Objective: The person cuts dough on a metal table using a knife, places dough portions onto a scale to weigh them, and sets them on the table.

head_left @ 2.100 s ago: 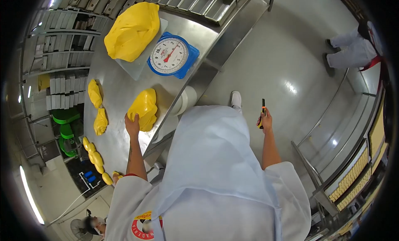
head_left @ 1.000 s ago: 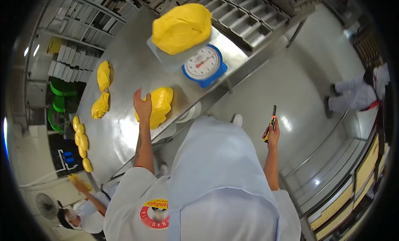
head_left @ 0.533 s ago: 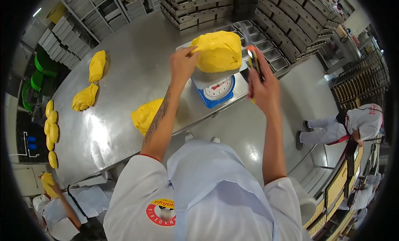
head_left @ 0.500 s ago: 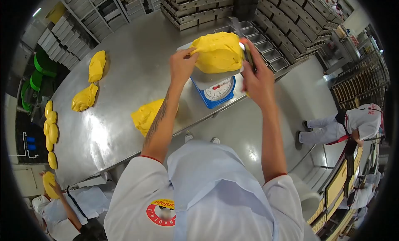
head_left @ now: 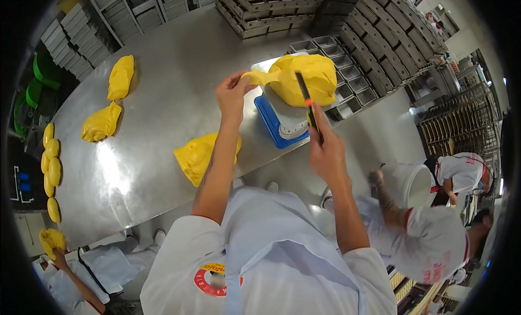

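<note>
A large lump of yellow dough (head_left: 317,76) sits on the plate of a blue dial scale (head_left: 267,117). My left hand (head_left: 232,98) is closed on a tongue of this dough, pulled out to the left and still joined to the lump. In my right hand (head_left: 328,157) is a knife (head_left: 303,88) with a dark handle and an orange band. Its blade points up, in front of the lump; whether it touches the dough I cannot tell. Below my left forearm, another dough piece (head_left: 192,158) rests on the steel table, partly covered by the arm.
Two dough lumps (head_left: 120,79) and several small dough pieces (head_left: 54,171) lie on the table (head_left: 157,98) leftward. Metal pans (head_left: 355,86) and stacked tins (head_left: 271,11) stand behind. A co-worker handles dough lower left; another (head_left: 429,239) is close at right beside a white bucket (head_left: 415,184).
My left hand has drawn a dough tongue out from the lump. The knife has come from the lump's right edge to its front. A co-worker and a white bucket now show at right.
</note>
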`<state>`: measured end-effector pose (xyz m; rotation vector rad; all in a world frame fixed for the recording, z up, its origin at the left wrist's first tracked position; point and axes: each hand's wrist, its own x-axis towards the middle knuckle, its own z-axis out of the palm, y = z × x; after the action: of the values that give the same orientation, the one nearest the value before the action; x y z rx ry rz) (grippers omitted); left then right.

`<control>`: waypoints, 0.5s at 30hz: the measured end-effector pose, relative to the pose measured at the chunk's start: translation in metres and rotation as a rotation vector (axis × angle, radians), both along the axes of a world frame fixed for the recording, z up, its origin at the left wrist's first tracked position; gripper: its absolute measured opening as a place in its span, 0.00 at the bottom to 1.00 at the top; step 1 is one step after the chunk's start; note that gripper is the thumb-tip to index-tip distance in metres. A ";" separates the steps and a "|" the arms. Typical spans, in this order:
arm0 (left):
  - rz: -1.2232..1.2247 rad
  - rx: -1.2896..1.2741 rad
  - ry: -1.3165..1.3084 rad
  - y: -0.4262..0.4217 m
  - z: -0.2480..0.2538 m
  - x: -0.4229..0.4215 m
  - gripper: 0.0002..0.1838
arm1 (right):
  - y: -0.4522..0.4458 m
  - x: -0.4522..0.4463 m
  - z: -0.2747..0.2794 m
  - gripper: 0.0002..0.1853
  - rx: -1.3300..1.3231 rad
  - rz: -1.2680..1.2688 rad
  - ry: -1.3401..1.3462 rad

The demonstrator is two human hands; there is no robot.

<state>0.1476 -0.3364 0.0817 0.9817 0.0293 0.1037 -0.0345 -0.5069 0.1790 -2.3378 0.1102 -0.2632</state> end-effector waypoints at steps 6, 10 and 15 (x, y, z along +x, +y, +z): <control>0.073 -0.159 -0.047 0.010 -0.007 -0.011 0.11 | 0.019 0.078 -0.059 0.32 -0.187 0.235 0.022; 0.379 -0.227 -0.082 0.120 -0.001 0.001 0.08 | 0.034 -0.041 -0.065 0.31 0.230 0.206 0.307; 0.276 0.761 0.045 0.219 -0.031 -0.072 0.12 | -0.006 -0.087 -0.067 0.30 0.596 -0.167 0.502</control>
<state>0.0760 -0.1172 0.0506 1.7382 0.1763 0.3637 -0.1213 -0.5134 0.1115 -1.7509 0.5521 0.2559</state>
